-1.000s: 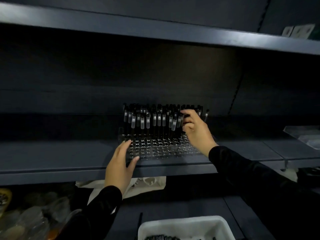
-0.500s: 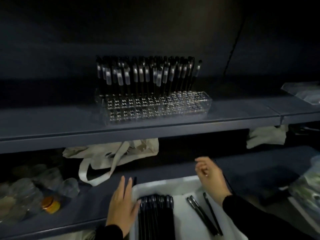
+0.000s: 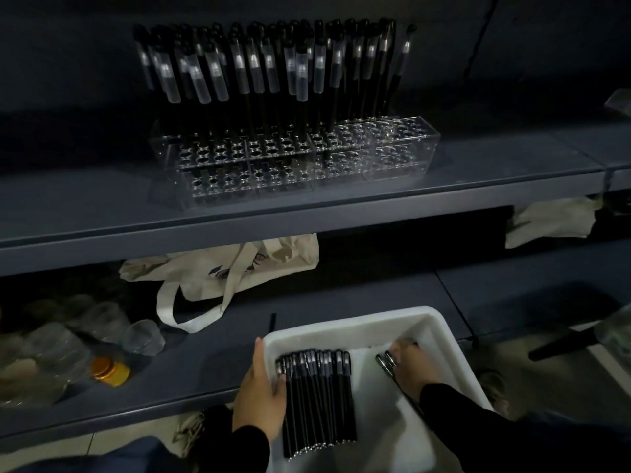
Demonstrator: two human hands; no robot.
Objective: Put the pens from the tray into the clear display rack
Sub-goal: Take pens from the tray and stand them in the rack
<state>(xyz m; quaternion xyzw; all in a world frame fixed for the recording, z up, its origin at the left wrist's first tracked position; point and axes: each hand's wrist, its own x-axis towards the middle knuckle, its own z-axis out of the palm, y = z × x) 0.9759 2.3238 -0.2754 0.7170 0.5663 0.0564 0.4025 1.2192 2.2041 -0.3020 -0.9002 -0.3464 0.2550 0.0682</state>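
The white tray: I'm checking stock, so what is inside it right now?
Inside the white tray lies a neat row of black pens, the left hand against it. The right hand covers a few loose pens; how many cannot be seen.

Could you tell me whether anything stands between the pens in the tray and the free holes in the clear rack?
Nothing visible does. The right hand is already on the loose pens in the tray. The rack stands on the shelf above, its free holes at the front and right end, open from above.
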